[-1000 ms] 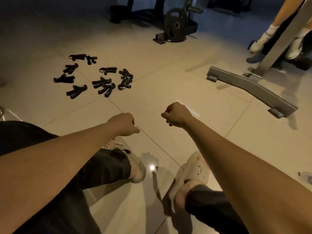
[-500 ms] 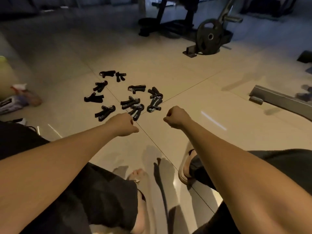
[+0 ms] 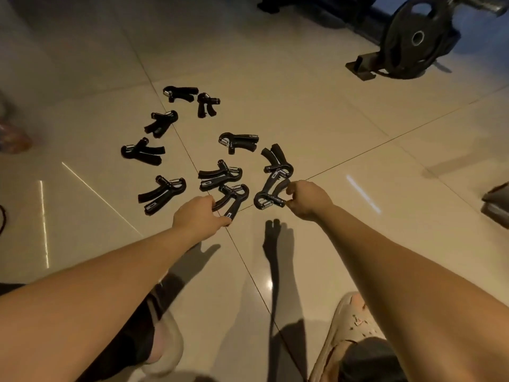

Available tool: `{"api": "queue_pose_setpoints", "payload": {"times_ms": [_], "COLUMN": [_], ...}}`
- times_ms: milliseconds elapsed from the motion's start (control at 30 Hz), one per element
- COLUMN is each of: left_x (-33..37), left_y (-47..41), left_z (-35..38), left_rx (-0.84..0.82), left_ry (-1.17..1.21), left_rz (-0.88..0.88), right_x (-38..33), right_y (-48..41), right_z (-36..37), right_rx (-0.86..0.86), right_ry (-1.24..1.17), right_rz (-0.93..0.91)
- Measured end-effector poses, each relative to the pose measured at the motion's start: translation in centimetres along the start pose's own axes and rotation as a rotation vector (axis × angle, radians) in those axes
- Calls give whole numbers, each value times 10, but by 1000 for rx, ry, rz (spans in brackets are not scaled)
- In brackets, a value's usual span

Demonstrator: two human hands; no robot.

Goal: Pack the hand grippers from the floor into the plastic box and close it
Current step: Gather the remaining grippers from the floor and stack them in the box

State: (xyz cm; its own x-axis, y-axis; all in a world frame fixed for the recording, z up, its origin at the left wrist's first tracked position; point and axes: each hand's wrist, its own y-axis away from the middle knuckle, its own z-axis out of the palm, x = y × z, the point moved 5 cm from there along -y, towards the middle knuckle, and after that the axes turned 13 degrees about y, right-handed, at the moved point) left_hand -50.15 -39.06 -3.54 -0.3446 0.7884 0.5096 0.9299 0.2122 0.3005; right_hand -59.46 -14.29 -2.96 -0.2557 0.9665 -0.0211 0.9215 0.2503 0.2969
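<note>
Hand grippers seem light and stiff; mid-frame, left hand and right hand each have their grip clamped on one's handle.

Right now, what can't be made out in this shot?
Plastic box: nowhere in the head view.
Left hand: fingertips hidden behind its knuckles, so its hold on the nearest hand gripper is unclear.
Weight plate: cut by the top edge.
Coloured thing at the left edge: blurred and cut off.

Left hand pinches the nearest gripper, right hand the gripper beside it.
</note>
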Motion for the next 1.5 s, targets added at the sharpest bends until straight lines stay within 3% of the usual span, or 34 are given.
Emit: {"api": "queue_pose_setpoints", "payload": {"times_ms": [200, 400, 533, 667, 767, 967, 1067, 1167, 1333, 1500], "left_x": [-19, -29, -30, -33, -42, -46, -48, -54, -56, -45], "left_y": [-72, -108, -114, -123, -123, -115, -106, -95, -71, -41], "left_z": [48, 87, 98, 93, 88, 85, 85, 84, 84, 73], "left_rx": [9, 13, 13, -33, -52, -48, -29, -3, 28, 52], "left_ry": [69, -85, -212, -160, -89, -35, -53, -73, -57, -24], "left_rz": [-55, -64, -41, -78, -83, -41, -23, -13, 38, 89], "right_x": [21, 18, 10, 5, 7, 12, 17, 20, 19, 17], "right_y": [-74, -115, -143, -158, -157, -138, -124, -100, -64, -26], "right_z": [38, 72, 72, 77, 82, 90, 92, 101, 107, 100], "right_rx": [-19, -34, -111, -200, -243, -93, -103, -183, -276, -288], "right_ry": [19, 145, 267, 363, 408, 475, 498, 443, -3, -58], "right_rz": [-51, -148, -269, -328, -320, -256, -216, -144, 43, 125]}}
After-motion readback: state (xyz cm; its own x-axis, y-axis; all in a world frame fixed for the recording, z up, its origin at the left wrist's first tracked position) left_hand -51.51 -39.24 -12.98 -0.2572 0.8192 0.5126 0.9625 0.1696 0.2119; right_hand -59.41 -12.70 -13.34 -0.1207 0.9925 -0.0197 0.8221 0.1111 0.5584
